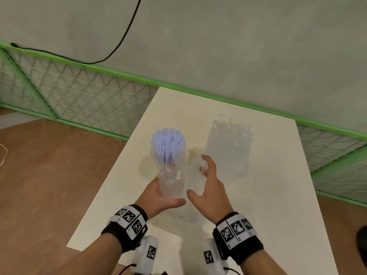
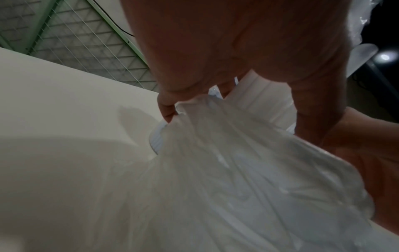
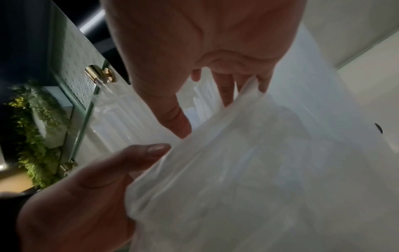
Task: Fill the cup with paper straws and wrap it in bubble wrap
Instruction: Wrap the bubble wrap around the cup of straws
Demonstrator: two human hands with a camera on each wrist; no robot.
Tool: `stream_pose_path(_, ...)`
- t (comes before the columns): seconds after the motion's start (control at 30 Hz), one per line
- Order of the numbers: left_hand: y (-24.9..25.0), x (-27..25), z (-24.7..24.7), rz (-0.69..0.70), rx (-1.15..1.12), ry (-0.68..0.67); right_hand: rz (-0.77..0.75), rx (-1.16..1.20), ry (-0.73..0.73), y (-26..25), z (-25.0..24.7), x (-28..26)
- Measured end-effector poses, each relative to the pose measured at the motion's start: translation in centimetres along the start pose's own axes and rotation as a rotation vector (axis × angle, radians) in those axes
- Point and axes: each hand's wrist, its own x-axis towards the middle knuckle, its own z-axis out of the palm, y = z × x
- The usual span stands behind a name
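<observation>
A clear cup [image 1: 171,176] stands upright on the white table [image 1: 268,205], packed with pale blue paper straws [image 1: 168,142]. Crumpled bubble wrap [image 1: 190,175] covers the cup's body; the straw tops stick out above it. My left hand [image 1: 164,195] grips the wrapped cup from the left, thumb in front; in the left wrist view its fingers [image 2: 167,109] curl into the bubble wrap [image 2: 237,170]. My right hand [image 1: 206,179] lies against the wrap's right side with fingers spread and fairly straight. The right wrist view shows the right hand's fingers [image 3: 224,88] at the edge of the bubble wrap [image 3: 259,170].
An empty clear plastic sleeve [image 1: 230,147] lies on the table to the right of the cup. A green mesh fence [image 1: 79,92] runs behind the table under a grey wall. Wooden floor [image 1: 49,175] lies left of the table edge.
</observation>
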Motion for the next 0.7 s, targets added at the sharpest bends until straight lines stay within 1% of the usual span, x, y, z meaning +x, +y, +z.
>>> stream_pose_path(0.13, 0.2, -0.2, 0.1, 0.01, -0.006, -0.04, -0.055, 0.005, -0.089, -0.3, -0.3, 0.9)
stream_pose_path(0.23, 0.3, -0.5, 0.2, 0.029, -0.006, -0.04, -0.065, -0.014, -0.127, -0.7, -0.7, 1.6)
stream_pose_path(0.4, 0.2, -0.7, 0.3, 0.058, -0.013, -0.062, -0.103, -0.012, -0.131, -0.8, -0.8, 2.0)
stream_pose_path(0.57, -0.4, -0.7, 0.3, 0.11, -0.007, -0.038, -0.107, -0.067, -0.123, 0.0, -0.1, 2.0)
stream_pose_path(0.7, -0.5, -0.9, 0.5, 0.11, -0.015, -0.057, -0.18, -0.104, -0.092, 0.6, 0.3, 2.1)
